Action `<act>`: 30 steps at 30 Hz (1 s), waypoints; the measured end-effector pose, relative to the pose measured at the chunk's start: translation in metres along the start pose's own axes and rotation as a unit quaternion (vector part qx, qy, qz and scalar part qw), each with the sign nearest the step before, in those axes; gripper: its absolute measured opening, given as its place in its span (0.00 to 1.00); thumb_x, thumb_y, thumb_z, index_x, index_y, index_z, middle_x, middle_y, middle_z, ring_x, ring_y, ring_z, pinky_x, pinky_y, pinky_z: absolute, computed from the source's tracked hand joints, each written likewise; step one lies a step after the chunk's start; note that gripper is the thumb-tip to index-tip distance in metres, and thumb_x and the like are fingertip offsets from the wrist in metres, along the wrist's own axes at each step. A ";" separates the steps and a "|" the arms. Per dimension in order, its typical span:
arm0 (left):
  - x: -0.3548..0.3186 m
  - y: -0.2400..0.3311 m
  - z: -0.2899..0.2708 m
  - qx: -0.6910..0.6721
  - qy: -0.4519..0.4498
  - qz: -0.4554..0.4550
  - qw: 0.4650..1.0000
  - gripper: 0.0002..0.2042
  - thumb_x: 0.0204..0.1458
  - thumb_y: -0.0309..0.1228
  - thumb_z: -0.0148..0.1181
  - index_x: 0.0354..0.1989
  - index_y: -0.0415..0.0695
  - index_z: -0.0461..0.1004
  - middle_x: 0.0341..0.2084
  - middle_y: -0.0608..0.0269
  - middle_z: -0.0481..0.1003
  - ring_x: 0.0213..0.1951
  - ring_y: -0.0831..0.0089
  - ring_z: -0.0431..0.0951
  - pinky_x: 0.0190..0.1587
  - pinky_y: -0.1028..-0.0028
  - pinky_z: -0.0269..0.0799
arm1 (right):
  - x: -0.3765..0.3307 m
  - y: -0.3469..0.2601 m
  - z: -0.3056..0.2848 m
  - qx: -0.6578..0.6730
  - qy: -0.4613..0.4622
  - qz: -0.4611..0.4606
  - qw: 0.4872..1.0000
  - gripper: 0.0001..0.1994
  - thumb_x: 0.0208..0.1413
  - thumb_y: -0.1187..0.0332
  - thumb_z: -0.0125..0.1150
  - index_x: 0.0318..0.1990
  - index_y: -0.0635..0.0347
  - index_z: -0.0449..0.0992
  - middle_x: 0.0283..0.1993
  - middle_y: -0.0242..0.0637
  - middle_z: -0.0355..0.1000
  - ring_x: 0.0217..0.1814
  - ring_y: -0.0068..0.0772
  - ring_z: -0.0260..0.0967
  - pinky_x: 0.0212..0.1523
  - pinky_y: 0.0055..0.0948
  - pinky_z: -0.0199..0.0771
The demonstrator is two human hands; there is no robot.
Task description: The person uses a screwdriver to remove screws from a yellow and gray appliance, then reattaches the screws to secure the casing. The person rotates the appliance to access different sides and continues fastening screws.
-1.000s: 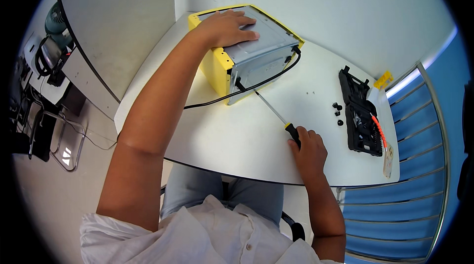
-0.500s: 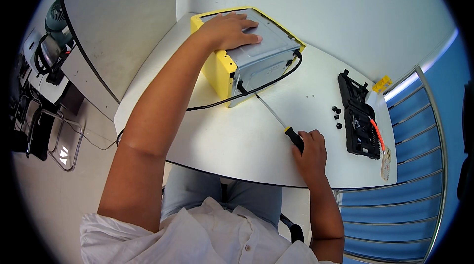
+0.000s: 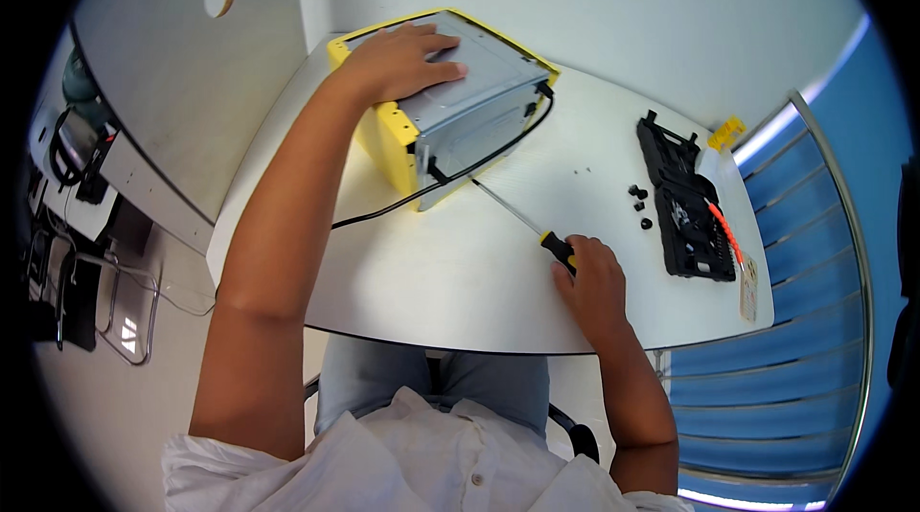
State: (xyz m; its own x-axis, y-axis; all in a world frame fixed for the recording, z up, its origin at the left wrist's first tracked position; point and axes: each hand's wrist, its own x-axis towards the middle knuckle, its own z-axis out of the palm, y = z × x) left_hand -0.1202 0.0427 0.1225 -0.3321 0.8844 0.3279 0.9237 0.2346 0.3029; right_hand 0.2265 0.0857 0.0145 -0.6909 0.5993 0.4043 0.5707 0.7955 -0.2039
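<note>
A boxy appliance point(image 3: 489, 57) with yellow sides and grey metal panels stands on the white table. My left hand point(image 3: 398, 62) lies flat on its grey top face, fingers spread. A black power cord point(image 3: 383, 210) comes off the appliance's near side and runs left beneath my left forearm. In my right hand point(image 3: 599, 287) is a screwdriver point(image 3: 555, 248) with a black and yellow handle, gripped low over the table. Its shaft slants up and left to near the appliance's bottom edge; whether the tip touches anything, I cannot tell.
To the right lies an open black tool case point(image 3: 695, 225) with an orange flexible shaft point(image 3: 725, 234) across it. Several small black parts point(image 3: 640, 206) sit beside the case. A yellow holder point(image 3: 727, 133) is behind it. Metal railing point(image 3: 815, 296) borders the table's right; a partition point(image 3: 182, 52) rises at left.
The whole view has shifted, so the appliance and table appear farther left. Against the appliance, my left hand stays put, and my right hand keeps its hold on the screwdriver.
</note>
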 end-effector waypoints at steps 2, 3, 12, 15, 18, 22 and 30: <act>0.001 0.003 -0.001 -0.007 -0.006 0.006 1.000 0.31 0.49 0.59 0.49 0.60 0.56 0.68 0.64 0.56 0.59 0.62 0.55 0.61 0.64 0.64 0.54 | -0.001 0.004 -0.002 0.003 -0.024 0.014 1.000 0.17 0.44 0.71 0.63 0.44 0.60 0.71 0.34 0.40 0.67 0.39 0.41 0.66 0.40 0.39 0.68; 0.001 0.003 -0.001 -0.009 -0.007 0.002 1.000 0.31 0.49 0.59 0.50 0.60 0.56 0.68 0.64 0.56 0.59 0.62 0.55 0.61 0.64 0.64 0.54 | -0.001 0.006 -0.003 0.007 -0.035 0.020 0.999 0.18 0.44 0.71 0.63 0.45 0.61 0.71 0.35 0.39 0.67 0.40 0.41 0.66 0.41 0.39 0.68; 0.001 0.009 -0.003 -0.025 -0.026 -0.020 0.999 0.30 0.51 0.57 0.49 0.61 0.56 0.66 0.64 0.60 0.59 0.63 0.61 0.61 0.63 0.67 0.55 | 0.004 0.001 -0.010 -0.020 -0.041 0.026 0.999 0.16 0.43 0.70 0.66 0.42 0.58 0.72 0.38 0.35 0.63 0.41 0.38 0.64 0.40 0.35 0.69; -0.002 0.007 -0.007 -0.009 -0.021 -0.011 1.000 0.30 0.51 0.57 0.49 0.61 0.56 0.66 0.65 0.60 0.58 0.63 0.61 0.60 0.64 0.66 0.54 | 0.008 -0.004 -0.012 -0.066 -0.022 0.017 0.997 0.14 0.43 0.70 0.67 0.39 0.55 0.72 0.34 0.35 0.65 0.37 0.37 0.66 0.36 0.35 0.70; -0.001 0.007 -0.004 -0.008 -0.020 -0.012 1.000 0.30 0.51 0.57 0.50 0.61 0.57 0.66 0.65 0.60 0.57 0.63 0.59 0.60 0.64 0.64 0.54 | 0.008 -0.005 -0.016 -0.076 -0.063 0.038 0.994 0.12 0.44 0.69 0.67 0.37 0.53 0.72 0.29 0.35 0.66 0.32 0.37 0.68 0.32 0.35 0.69; 0.000 0.004 -0.002 -0.015 -0.030 -0.030 0.999 0.30 0.51 0.57 0.50 0.61 0.58 0.66 0.65 0.59 0.58 0.63 0.56 0.60 0.64 0.63 0.54 | 0.012 -0.006 -0.024 -0.002 -0.096 0.046 0.994 0.12 0.45 0.67 0.65 0.37 0.55 0.73 0.27 0.37 0.67 0.31 0.39 0.70 0.31 0.36 0.69; 0.000 0.011 -0.009 -0.002 -0.017 0.001 1.000 0.26 0.54 0.53 0.49 0.58 0.52 0.69 0.62 0.56 0.61 0.62 0.56 0.62 0.62 0.65 0.56 | 0.016 0.012 -0.021 0.125 -0.021 0.052 0.991 0.12 0.44 0.70 0.61 0.38 0.62 0.76 0.29 0.40 0.68 0.32 0.42 0.68 0.34 0.37 0.69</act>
State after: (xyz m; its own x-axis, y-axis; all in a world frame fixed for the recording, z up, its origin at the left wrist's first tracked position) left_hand -0.1123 0.0417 0.1336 -0.3227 0.8984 0.2980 0.9240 0.2308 0.3049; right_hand 0.2317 0.1029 0.0372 -0.6552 0.6778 0.3338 0.5147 0.7238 -0.4595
